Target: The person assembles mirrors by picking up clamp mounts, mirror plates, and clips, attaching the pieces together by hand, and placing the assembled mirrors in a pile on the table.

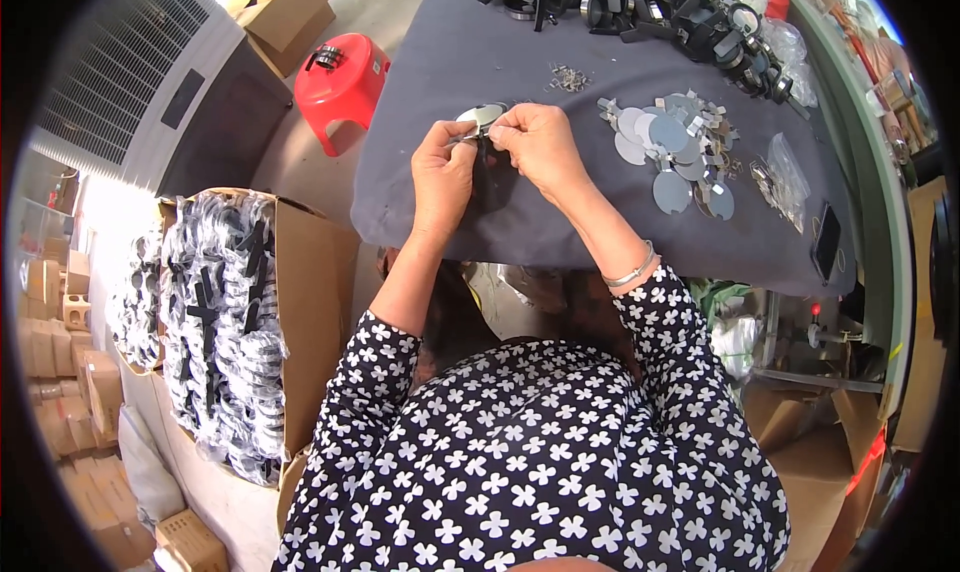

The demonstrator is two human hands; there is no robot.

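Over the left part of the grey-covered table, I hold a small round part with a pale, shiny disc face and dark edging [483, 114]. My left hand [441, 172] is closed, thumb and fingers gripping the part's near left side. Opposite it, my right hand [543, 150] pinches at the right edge of the same part; whether a smaller piece is also between those fingertips I cannot tell. To the right lies a loose pile of flat grey discs [672, 135] with small tabs. Tiny metal pieces [568, 79] form a little heap beyond my right hand.
Black ring-shaped assemblies [630, 10] are heaped along the table's far edge. A bag of small parts [788, 177] and a phone [826, 242] lie at right. A red stool [342, 84] and a carton of wrapped black parts [310, 302] stand left of the table [420, 62].
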